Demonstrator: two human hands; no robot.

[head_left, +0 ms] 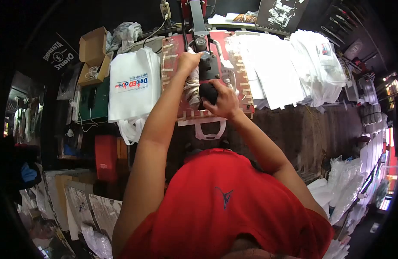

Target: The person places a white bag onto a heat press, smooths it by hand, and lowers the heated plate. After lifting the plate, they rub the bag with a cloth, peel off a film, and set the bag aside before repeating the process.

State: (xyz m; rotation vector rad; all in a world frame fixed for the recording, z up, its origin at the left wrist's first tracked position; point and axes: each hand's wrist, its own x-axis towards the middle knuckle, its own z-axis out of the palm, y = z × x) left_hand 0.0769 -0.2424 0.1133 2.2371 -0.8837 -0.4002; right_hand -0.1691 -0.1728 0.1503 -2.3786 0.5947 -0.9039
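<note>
A heat press with a wide red platen (173,47) stands in front of me. My right hand (224,100) is wrapped round a black padded handle (208,93) at its front. Farther back, my left hand (189,61) is closed at the upper end of a cloth-wrapped bar (192,88) on the press's left side. Its fingertips are partly hidden beside a round metal knob (204,55). Below the front edge hangs the white loop handle of a bag (211,137); the rest of that bag is hidden under the press.
Printed white bags (134,86) lie stacked left of the press. Plain white bags (274,71) and another pile of white bags (317,64) are on the right. An open cardboard box (93,56) stands at the far left, above a green mat (93,103). A cable (158,28) runs behind.
</note>
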